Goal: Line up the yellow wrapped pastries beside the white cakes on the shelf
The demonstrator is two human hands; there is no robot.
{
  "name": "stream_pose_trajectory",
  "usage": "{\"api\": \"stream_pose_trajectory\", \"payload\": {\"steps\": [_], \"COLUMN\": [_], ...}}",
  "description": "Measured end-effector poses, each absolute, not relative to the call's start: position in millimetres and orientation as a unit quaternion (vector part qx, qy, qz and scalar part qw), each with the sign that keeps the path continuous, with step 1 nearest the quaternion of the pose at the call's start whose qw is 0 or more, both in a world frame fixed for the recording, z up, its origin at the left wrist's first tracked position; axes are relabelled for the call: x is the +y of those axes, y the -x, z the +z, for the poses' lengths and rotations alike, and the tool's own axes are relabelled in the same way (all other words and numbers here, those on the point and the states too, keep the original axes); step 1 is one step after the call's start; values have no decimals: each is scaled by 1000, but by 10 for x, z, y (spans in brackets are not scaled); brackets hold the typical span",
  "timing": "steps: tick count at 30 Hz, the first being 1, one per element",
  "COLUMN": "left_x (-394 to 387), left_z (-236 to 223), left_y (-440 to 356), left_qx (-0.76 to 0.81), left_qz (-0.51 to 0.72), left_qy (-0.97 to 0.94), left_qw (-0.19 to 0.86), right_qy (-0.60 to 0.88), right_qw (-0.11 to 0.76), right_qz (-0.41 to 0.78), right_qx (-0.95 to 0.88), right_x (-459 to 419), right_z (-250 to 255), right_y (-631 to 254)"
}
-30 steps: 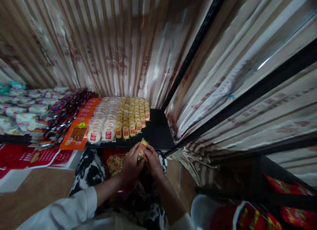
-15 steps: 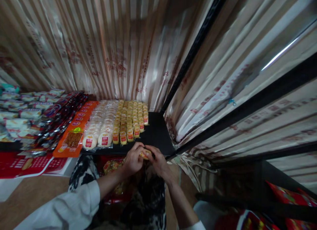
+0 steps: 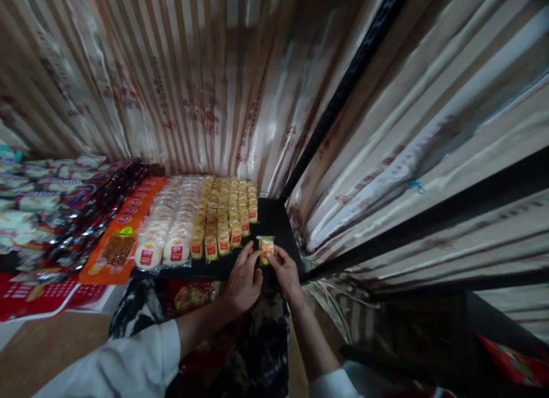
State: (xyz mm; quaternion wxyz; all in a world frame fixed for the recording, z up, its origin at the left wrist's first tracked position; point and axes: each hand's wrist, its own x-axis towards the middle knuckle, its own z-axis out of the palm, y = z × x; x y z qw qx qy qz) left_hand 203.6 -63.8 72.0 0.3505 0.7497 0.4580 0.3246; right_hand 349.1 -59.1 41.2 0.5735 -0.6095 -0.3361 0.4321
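My right hand [image 3: 286, 273] pinches a small wrapped yellow cake [image 3: 266, 247] by its right side, upright above the front of the black shelf [image 3: 274, 218]. My left hand [image 3: 243, 279] is at the cake's left edge, its fingers stretched out and its thumb apart; whether a fingertip touches the wrapper I cannot tell. Left of the hands, rows of similar wrapped yellow cakes [image 3: 223, 245] stand packed on the shelf. Beside them are two rows of round white wrapped cakes [image 3: 176, 250].
Farther left lie orange pretzel-stick packs [image 3: 115, 249], dark shiny packets [image 3: 92, 215] and white packets [image 3: 40, 201]. Under the shelf, more wrapped goods [image 3: 195, 296] sit near my knees. A black metal post [image 3: 338, 100] and striped curtain [image 3: 206, 89] close off the back and right.
Both hands have moved slightly right and forward from my lap side to over the shelf edge. The cake, mostly covered before, now shows upright in my right hand; my left fingers have opened out.
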Motion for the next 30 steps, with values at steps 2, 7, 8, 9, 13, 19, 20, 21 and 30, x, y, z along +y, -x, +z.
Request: {"api": "stream_pose_trajectory", "payload": {"steps": [2, 7, 8, 9, 13, 19, 20, 21, 30], "left_x": [-613, -411, -369, -330, -210, -12, 18, 42, 91], "left_z": [689, 721, 739, 755, 757, 510, 451, 393, 209], "left_y": [-2140, -2399, -2436, -2467, -2553, -2680, -2696, -2708, -2720], "left_qx": [461, 480, 490, 500, 525, 524, 524, 522, 478], "left_qz": [317, 309, 309, 307, 308, 337, 339, 344, 384], "left_qy": [-716, -624, -613, -606, -591, -561, -557, -554, -544], "left_qw": [417, 534, 537, 538, 530, 544, 547, 549, 573], "right_qy": [616, 625, 629, 633, 650, 673, 676, 677, 678], "right_qw": [594, 612, 610, 607, 581, 508, 502, 498, 511], "right_qz": [411, 364, 354, 345, 324, 300, 296, 294, 256], "right_qx": [-315, -320, -328, -336, -367, -447, -452, -455, -463], "right_x": [-412, 40, 115, 183, 395, 571, 585, 593, 530], "right_z": [377, 251, 224, 200, 148, 105, 91, 76, 59], "right_y": [-3522, -3553, -3559, -3566, -3593, -3569, -3560, -3552, -3488]}}
